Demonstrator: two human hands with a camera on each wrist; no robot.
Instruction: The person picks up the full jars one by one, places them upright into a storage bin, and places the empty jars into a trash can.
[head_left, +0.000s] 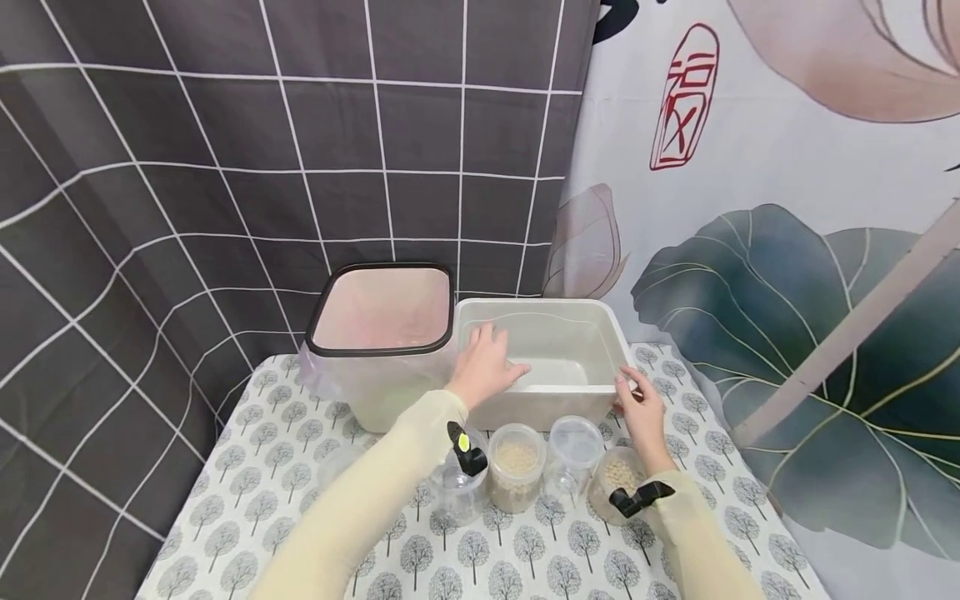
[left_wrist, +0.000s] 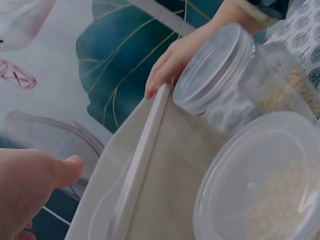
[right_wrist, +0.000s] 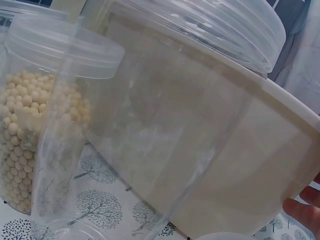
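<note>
A white rectangular plastic bin (head_left: 547, 392) stands at the back of the table. My left hand (head_left: 483, 367) is over its left end, fingers and thumb apart with nothing in them; the thumb of this hand (left_wrist: 30, 185) extends beside the bin in the left wrist view. My right hand (head_left: 643, 417) holds the bin's right front corner, with fingertips (right_wrist: 302, 205) against the wall in the right wrist view. Before the bin stand several clear lidded jars: one with pale beans (head_left: 516, 471), one see-through jar (head_left: 573, 458), and another bean jar (head_left: 618, 479) beside my right wrist.
A dark-rimmed waste bin (head_left: 378, 354) with a thin translucent liner adjoins the white bin on the left. Another clear jar (head_left: 457, 496) stands under my left wrist. The table carries a tree-print cloth (head_left: 240, 492). Dark grid curtain (head_left: 420, 125) and a floral hanging (head_left: 787, 275) close off the back.
</note>
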